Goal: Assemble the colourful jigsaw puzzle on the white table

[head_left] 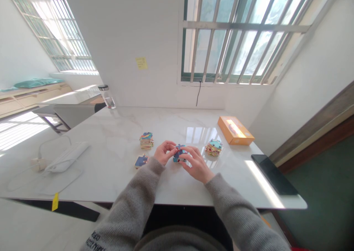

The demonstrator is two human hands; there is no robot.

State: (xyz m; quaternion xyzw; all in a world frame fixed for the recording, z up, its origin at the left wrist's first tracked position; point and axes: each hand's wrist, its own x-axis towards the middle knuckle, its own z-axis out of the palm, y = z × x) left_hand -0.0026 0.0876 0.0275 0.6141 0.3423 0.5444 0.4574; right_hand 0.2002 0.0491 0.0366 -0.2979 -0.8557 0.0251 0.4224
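White counter (110,144) — puzzle pieces (179,156) between left grip (165,153), pinching their edge, and right grip (197,164) — fingers spread over them.

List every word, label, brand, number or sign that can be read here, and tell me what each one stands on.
No text can be read with certainty.
Yellow note on the wall: faint writing, too small to read.
Left sleeve: dark lettering near the bottom edge of the picture, too blurred to quote.
Yellow tag at the table edge: marks too small to read.
Orange box: print washed out by glare.
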